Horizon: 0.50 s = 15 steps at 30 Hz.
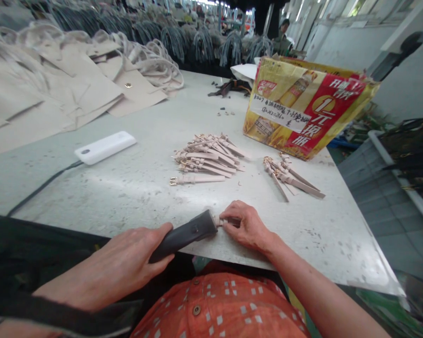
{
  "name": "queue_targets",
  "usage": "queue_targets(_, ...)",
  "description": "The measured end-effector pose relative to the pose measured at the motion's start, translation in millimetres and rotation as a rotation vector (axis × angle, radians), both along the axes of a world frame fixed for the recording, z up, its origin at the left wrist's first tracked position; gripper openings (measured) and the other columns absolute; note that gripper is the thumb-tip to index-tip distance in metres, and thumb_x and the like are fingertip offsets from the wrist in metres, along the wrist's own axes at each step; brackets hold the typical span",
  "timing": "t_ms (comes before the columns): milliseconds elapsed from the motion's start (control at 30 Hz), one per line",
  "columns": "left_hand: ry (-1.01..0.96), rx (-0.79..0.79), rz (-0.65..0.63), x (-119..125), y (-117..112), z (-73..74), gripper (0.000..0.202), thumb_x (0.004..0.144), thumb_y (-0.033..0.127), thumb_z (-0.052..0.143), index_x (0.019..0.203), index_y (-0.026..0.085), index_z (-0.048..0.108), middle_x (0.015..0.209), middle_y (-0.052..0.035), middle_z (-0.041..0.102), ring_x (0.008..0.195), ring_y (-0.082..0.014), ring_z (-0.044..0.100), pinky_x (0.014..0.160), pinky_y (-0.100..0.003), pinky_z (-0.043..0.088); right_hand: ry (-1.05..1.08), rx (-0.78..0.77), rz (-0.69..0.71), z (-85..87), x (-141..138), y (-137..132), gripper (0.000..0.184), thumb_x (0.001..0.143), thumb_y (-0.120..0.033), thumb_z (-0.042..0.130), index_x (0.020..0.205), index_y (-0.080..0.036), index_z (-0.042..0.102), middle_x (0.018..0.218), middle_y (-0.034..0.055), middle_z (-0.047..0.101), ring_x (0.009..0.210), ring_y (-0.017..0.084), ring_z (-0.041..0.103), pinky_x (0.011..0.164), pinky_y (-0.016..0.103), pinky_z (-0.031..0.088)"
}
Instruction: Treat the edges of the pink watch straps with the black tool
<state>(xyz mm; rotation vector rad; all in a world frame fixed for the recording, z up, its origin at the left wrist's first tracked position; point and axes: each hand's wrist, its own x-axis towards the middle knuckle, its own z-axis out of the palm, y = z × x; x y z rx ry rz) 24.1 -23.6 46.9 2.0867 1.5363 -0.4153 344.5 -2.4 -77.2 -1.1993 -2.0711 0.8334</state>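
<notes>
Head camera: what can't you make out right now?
In the head view:
The small strap piece at the tip of the black handheld tool: mostly hidden by the right hand, so their contact is unseen.
The small metal bits: too small and blurred to identify.
The carton's handwritten label: too blurred to read fully.
The dark material in the grey crate: cut off by the right edge.

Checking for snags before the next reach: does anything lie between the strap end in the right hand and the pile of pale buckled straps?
Nothing visible does. Only the speckled white table lies between the strap end pinched in the right hand and the pile of pale buckled straps. The black handheld tool in the left hand meets the strap end from the side.
</notes>
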Motion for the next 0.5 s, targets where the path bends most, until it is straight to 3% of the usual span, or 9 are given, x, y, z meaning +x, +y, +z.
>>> queue_targets(233, 0.105, -0.042, 0.01, -6.2, 2.7, 7.8, 0.04, 0.104, 0.052, 0.059, 0.125, 0.029, 0.083, 0.112, -0.0151, 0.099, 0.109, -0.042, 0.097, 0.095, -0.046, 0.066, -0.008, -0.002, -0.004, 1.0, -0.2, 0.3, 0.028, 0.095, -0.005, 0.09, 0.111, -0.025, 0.102, 0.102, 0.0067, 0.087, 0.097, 0.026, 0.079, 0.093, 0.038, 0.063)
queue_targets(500, -0.011, -0.014, 0.002, -1.6, 5.6, 1.1, 0.033, 0.1, 0.051, 0.059, 0.115, 0.03, 0.081, 0.105, -0.0138, 0.097, 0.098, -0.0399, 0.095, 0.088, -0.045, 0.062, -0.015, -0.014, -0.006, 2.1, -0.7, 0.2, 0.029, 0.094, -0.003, 0.09, 0.11, -0.025, 0.101, 0.102, 0.0065, 0.087, 0.098, 0.026, 0.078, 0.093, 0.038, 0.061)
